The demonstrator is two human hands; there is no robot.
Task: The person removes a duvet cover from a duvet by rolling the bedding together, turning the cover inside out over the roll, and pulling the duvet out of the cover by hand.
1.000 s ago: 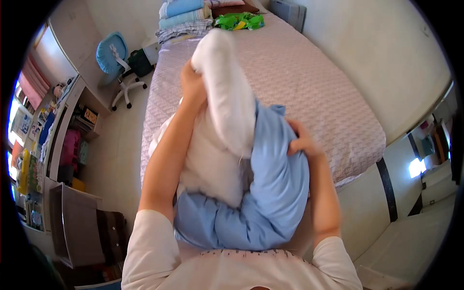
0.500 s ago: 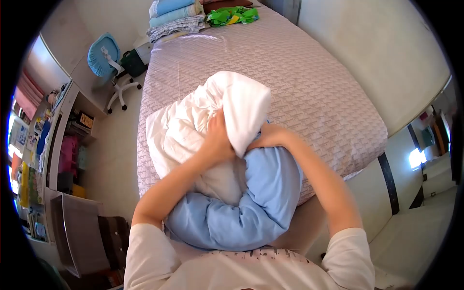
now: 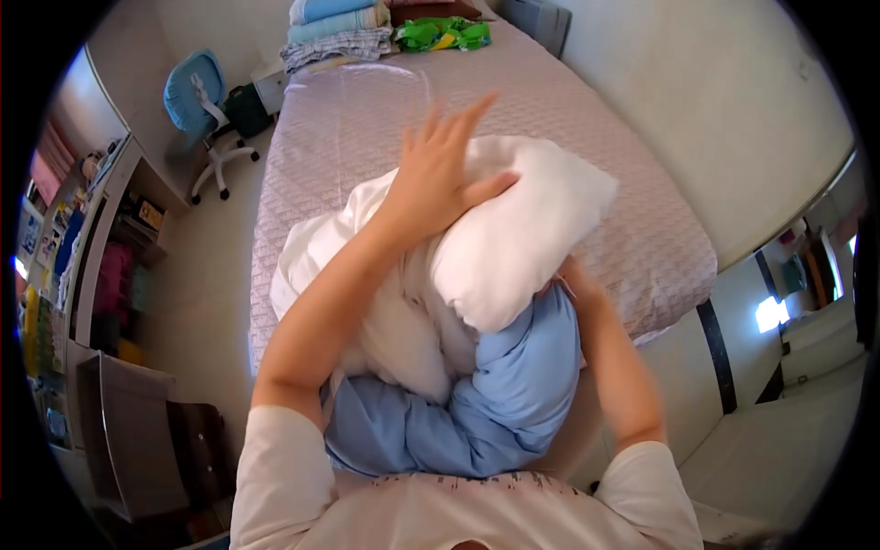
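Note:
A bunched white duvet (image 3: 527, 234) rests on the near end of the bed, one puffy corner folded up towards the right. Below it, close to my body, lies a blue duvet cover (image 3: 440, 431) gathered in a thick curve. My left hand (image 3: 440, 179) is open over the duvet, fingers spread and pointing away, the thumb lying at the raised corner. At the right edge of the bundle, my right hand (image 3: 566, 275) grips the blue cover just under the white corner. Most of its fingers are hidden there.
The bed (image 3: 357, 110) has a quilted pinkish sheet. Folded bedding (image 3: 339, 32) and a green plastic bag (image 3: 445, 34) lie at its far end. A blue swivel chair (image 3: 197, 101) and a cluttered desk (image 3: 128, 202) stand left; a wall (image 3: 697, 119) runs along the right.
My left hand has come out of the duvet folds, moved up and opened. The white corner has flopped over to the right, and my right hand has shifted right beneath it.

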